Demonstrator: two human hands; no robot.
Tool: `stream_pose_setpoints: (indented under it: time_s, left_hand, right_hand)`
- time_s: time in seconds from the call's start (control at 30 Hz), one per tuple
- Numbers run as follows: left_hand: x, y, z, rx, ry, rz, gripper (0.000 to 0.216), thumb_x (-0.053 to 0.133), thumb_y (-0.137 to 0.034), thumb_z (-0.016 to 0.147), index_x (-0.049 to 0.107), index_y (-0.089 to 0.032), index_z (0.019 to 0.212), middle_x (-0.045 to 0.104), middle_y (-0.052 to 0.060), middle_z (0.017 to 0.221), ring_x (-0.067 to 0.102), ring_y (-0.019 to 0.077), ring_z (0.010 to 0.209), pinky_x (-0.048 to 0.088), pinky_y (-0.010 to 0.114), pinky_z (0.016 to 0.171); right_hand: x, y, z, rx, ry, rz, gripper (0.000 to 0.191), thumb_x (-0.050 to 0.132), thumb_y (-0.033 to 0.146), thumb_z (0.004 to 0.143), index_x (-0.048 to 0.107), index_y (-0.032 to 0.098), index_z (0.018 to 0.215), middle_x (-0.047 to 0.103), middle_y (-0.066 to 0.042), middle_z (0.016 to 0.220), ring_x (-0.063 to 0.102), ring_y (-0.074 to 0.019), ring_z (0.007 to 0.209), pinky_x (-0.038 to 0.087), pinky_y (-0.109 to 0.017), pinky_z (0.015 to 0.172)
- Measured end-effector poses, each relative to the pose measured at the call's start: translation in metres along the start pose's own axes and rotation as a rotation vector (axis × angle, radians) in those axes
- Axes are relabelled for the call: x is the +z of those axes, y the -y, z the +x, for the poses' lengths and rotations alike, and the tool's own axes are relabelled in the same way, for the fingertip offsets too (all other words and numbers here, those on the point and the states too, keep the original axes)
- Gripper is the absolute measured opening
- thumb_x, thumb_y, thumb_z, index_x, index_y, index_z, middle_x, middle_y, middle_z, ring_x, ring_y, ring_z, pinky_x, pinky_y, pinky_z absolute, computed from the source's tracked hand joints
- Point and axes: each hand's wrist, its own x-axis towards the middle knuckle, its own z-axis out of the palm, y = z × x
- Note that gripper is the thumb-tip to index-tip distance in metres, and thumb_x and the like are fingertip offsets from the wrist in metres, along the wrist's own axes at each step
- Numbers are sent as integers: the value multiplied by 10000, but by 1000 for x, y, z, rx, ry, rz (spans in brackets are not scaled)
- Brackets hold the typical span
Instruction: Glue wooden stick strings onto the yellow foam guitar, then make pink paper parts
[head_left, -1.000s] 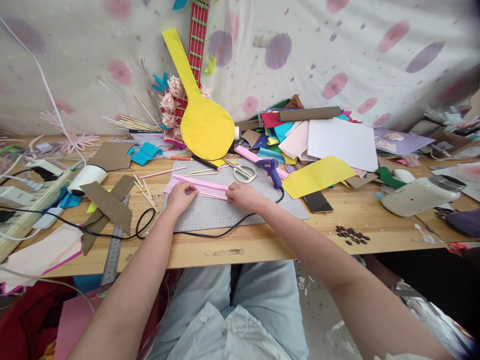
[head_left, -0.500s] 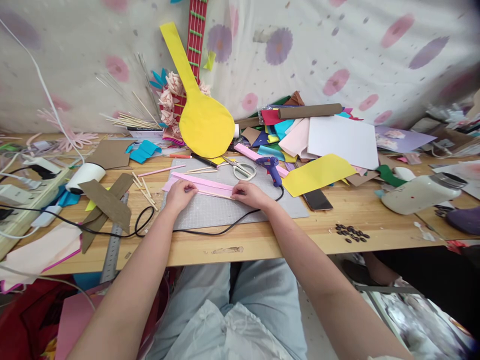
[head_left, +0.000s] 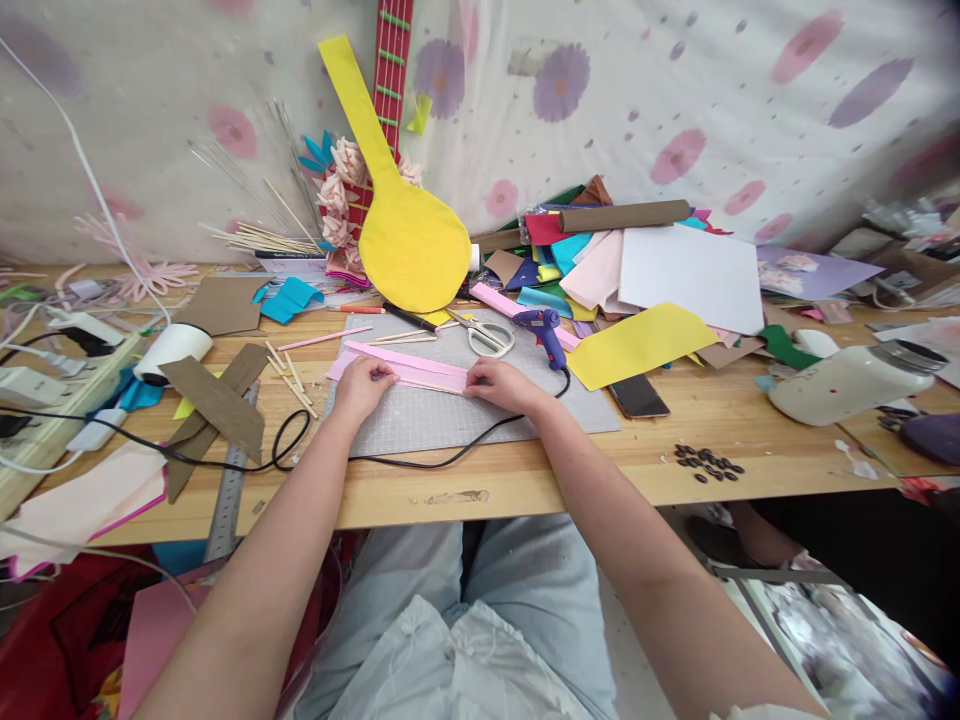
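Observation:
A folded pink strip (head_left: 420,368), paper or felt, lies across the grey cutting mat (head_left: 420,425). Along its near edge runs a thin wooden stick (head_left: 431,387). My left hand (head_left: 364,388) pinches the strip and stick near the left end, fingertips closed. At the right end my right hand (head_left: 496,384) does the same, its fingers covering that end. Just beyond the right hand rest scissors (head_left: 491,340) and a purple glue gun (head_left: 545,335), whose black cable passes in front of both hands.
A yellow banjo-shaped cutout (head_left: 414,245) leans at the back. Coloured sheets and a yellow piece (head_left: 645,345) lie to the right, near a phone (head_left: 637,396), a white bottle (head_left: 855,382) and dark beads (head_left: 707,463). Brown strips (head_left: 217,408) and a metal ruler (head_left: 226,500) are at left.
Both hands keep their pinch on the pink strip and stick, almost still. The whole view has shifted slightly.

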Motion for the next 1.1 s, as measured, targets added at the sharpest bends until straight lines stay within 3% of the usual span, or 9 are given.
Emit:
stream_pose_setpoints:
  time_s: [0.53, 0.87, 1.1]
  left_hand:
    - [-2, -4, 0, -2, 23, -21, 105, 647, -285, 610, 636, -184, 636, 602, 21, 726, 530, 153, 722, 400, 274, 666]
    - [-3, -7, 1, 1, 23, 0, 113, 645, -293, 598, 623, -184, 614, 601, 26, 722, 529, 159, 703, 411, 287, 664]
    - [-5, -9, 5, -26, 63, 26, 113, 643, -289, 591, 604, -184, 586, 599, 19, 688, 529, 159, 680, 406, 284, 647]
  right_hand:
    - [-2, 4, -1, -20, 28, -37, 64, 566, 224, 730, 582, 163, 733, 498, -16, 798, 474, -120, 759, 359, -227, 695]
    - [3, 5, -2, -112, 11, -95, 39, 530, 174, 740, 558, 170, 713, 491, -22, 797, 465, -137, 801, 356, -240, 724]
    - [13, 4, -3, -18, -127, 23, 60, 524, 223, 755, 536, 166, 742, 514, -14, 774, 464, -123, 757, 362, -239, 717]
